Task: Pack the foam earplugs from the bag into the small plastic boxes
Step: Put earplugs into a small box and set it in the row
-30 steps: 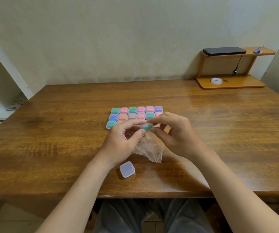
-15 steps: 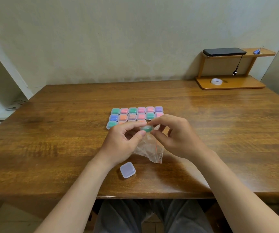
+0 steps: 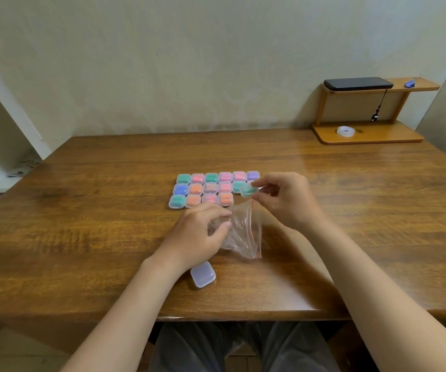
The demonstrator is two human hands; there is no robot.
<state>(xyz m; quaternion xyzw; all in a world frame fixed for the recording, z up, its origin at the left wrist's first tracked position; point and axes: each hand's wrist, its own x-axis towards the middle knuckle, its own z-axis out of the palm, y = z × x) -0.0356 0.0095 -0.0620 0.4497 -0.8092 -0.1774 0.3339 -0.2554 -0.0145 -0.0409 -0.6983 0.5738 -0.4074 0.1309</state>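
Right hand [image 3: 286, 200] pinches filled green box [image 3: 248, 190], heading for the box grid [image 3: 203, 190]; left hand [image 3: 200, 234] grips bag [image 3: 243, 232], steadying it on tabletop [image 3: 82, 237].

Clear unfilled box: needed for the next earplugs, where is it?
In the head view the clear unfilled box lies near the table's front edge, beside the left hand's wrist, below the plastic bag.

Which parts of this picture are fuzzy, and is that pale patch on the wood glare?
Head view: the right hand and its green box are smeared most; the left hand, gripping the bag, slightly. Head view: yes, a pale sheen of glare lies on the table beyond the right hand; the wide lens leans upright lines near the borders.
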